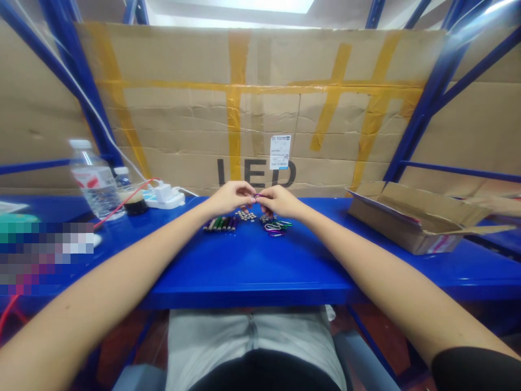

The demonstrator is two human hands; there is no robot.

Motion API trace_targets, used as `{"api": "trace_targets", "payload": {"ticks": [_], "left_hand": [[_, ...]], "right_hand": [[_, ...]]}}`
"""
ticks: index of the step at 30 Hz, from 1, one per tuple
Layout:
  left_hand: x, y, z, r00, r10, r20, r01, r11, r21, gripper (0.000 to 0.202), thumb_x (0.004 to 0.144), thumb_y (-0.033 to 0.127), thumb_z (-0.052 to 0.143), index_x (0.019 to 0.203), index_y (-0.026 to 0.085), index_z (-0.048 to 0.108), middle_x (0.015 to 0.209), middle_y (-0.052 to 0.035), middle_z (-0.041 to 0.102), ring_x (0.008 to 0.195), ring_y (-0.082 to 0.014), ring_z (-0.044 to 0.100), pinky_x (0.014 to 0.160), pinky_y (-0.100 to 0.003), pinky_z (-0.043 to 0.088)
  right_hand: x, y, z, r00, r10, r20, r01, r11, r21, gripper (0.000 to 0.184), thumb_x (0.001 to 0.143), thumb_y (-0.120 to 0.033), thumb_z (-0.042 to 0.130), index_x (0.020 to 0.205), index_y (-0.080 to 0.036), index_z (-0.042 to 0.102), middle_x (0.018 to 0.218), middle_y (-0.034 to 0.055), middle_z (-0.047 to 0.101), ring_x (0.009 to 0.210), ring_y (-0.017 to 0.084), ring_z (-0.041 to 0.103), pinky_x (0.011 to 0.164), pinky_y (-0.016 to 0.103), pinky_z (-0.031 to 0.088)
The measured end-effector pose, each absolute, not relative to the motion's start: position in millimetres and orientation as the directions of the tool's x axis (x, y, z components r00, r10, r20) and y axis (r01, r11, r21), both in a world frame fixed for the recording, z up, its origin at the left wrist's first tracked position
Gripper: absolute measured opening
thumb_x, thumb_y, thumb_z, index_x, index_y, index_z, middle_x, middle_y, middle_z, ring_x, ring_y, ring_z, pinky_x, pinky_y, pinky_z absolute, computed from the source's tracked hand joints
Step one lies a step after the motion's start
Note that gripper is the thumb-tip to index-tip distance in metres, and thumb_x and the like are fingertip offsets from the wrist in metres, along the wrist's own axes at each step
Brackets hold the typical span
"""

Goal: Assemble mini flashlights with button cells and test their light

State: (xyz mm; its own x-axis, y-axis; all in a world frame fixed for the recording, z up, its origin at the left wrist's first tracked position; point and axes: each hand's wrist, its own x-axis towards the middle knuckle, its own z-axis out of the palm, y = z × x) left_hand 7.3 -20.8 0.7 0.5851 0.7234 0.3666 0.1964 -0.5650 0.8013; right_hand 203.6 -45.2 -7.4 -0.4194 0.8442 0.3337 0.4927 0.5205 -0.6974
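My left hand [232, 196] and my right hand [280, 201] meet above the blue table, fingertips pinched together. A thin purple carabiner [258, 195] shows between them, in the fingers of my right hand. Whatever the left fingertips pinch is too small to make out. Below the left hand lies a row of several slim metallic tubes [222, 224] in green, purple, silver and dark colours. Small silver pieces [245, 215] are scattered between the two hands on the table. Under my right hand sits a pile of coloured carabiners [277, 227], purple, green and silver.
An open cardboard box [407, 217] stands at the right. To the left are a water bottle [93, 179], a smaller bottle with dark liquid [133, 195] and a white power strip [165, 198] with a red cable. A large cardboard sheet [183, 130] closes off the back.
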Motion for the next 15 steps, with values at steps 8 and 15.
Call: {"api": "trace_targets", "payload": {"ticks": [8,15], "left_hand": [[6.9,-20.2,2.9,0.507,0.728,0.462,0.141,-0.599,0.788,0.014,0.080,0.020,0.072,0.084,0.010,0.062,0.075,-0.0056,0.068,0.067,-0.0128,0.066,0.064,-0.029,0.058],[11.6,-21.6,5.4,0.425,0.741,0.520,0.131,-0.619,0.774,0.012,0.079,0.007,0.066,0.090,0.010,0.061,0.077,-0.0036,0.067,0.060,-0.0103,0.065,0.062,-0.026,0.054]], "right_hand": [[199.5,-48.7,-5.4,-0.357,0.853,0.381,0.284,0.487,-0.826,0.009,0.095,-0.022,0.053,0.102,-0.021,0.047,0.057,-0.0068,0.057,0.045,0.010,0.056,0.042,0.020,0.048],[199.7,-45.0,-4.2,-0.323,0.834,0.447,0.177,0.517,-0.837,0.008,0.093,-0.017,0.050,0.093,-0.022,0.043,0.060,-0.0050,0.060,0.051,0.012,0.061,0.044,0.022,0.050]]}}
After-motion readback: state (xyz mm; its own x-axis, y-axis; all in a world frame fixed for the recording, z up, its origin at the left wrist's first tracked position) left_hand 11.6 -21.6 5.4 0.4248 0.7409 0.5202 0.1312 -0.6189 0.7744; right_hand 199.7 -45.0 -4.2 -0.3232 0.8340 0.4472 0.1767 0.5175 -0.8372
